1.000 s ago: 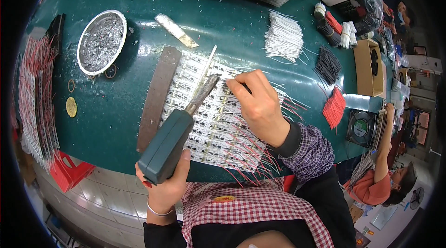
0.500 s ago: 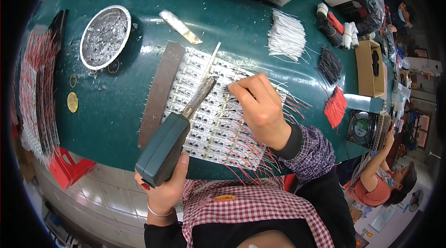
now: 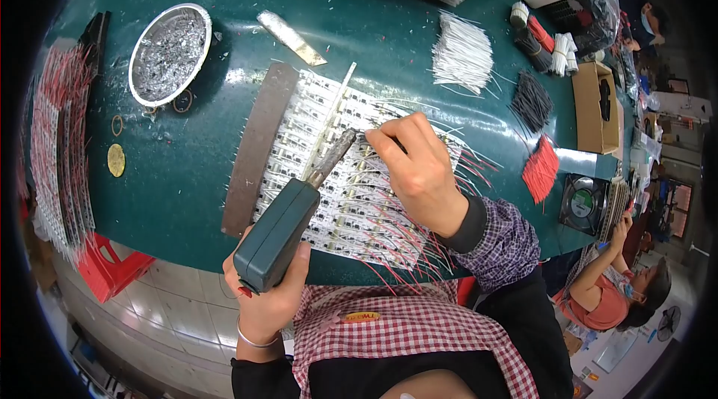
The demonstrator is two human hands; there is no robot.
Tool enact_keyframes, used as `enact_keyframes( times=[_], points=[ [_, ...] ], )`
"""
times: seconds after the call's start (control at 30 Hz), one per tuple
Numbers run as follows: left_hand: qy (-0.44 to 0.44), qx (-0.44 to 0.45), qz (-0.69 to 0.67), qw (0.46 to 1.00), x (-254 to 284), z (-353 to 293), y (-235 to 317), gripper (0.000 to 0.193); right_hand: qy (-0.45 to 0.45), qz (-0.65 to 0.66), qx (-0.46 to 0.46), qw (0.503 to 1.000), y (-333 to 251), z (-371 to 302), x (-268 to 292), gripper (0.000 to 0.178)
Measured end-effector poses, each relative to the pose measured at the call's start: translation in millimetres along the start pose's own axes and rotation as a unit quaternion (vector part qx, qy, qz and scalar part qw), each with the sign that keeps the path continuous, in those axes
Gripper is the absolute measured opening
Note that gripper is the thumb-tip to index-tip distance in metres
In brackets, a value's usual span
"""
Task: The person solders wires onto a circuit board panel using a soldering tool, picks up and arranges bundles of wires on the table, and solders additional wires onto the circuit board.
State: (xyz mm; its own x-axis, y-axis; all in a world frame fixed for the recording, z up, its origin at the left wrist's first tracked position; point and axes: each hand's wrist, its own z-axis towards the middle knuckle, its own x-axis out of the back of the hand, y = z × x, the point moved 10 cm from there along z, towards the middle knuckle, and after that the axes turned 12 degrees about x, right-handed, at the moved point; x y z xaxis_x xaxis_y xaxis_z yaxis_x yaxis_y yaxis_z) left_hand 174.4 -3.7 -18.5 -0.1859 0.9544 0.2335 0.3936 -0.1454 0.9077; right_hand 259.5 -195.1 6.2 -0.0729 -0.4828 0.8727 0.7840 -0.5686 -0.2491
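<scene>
- The soldering iron (image 3: 277,234), with a dark green box-shaped handle and a grey metal barrel, is occupying the centre-left; its long axis is running from lower left to upper right.
- The left hand (image 3: 268,302) is gripping the handle's lower end, thumb and fingers wrapped around it.
- The right hand (image 3: 420,169) is hovering right of centre, thumb and forefinger pinched together; what they are holding cannot be told.
- The iron's tip is sitting just left of the right fingertips, which are nearer to it than the left fingers; contact between tip and panel cannot be told.
- The white rectangular circuit-board panel (image 3: 329,213) is lying beneath the barrel, red, white and black wires trailing from its right part.
- A pale narrow strip (image 3: 331,116) is resting lengthwise on the panel.
- A flat brown bar (image 3: 258,152) is lying along the panel's left edge.
- A round white-rimmed bowl (image 3: 132,74) of silvery scraps is standing at upper left.
- White wires (image 3: 461,53), black wires (image 3: 532,102) and red wires (image 3: 540,169) are lying in separate piles at right.
</scene>
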Motion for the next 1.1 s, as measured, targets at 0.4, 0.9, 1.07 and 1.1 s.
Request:
enact_keyframes(
  times=[0.4,0.9,1.07,1.1],
  points=[
    [0.043,0.028,-0.011,0.999,12.5,-12.5,-19.0,0.017,-0.009,-0.022,0.016,1.000,-5.4,3.3,-0.3,0.032],
    [0.052,0.013,0.028,0.998,19.7,-17.6,-15.5,0.021,0.021,0.009,0.017,1.000,-14.2,-3.7,3.9,0.033],
    [0.053,-0.015,0.061,0.997,18.1,-17.7,-10.9,0.020,0.019,0.003,0.006,1.000,-11.7,-5.4,2.9,0.034],
    [0.057,-0.031,0.088,0.994,17.8,-18.4,-7.6,0.020,0.019,0.003,0.007,1.000,-10.9,-5.2,2.5,0.034]
  ],
)
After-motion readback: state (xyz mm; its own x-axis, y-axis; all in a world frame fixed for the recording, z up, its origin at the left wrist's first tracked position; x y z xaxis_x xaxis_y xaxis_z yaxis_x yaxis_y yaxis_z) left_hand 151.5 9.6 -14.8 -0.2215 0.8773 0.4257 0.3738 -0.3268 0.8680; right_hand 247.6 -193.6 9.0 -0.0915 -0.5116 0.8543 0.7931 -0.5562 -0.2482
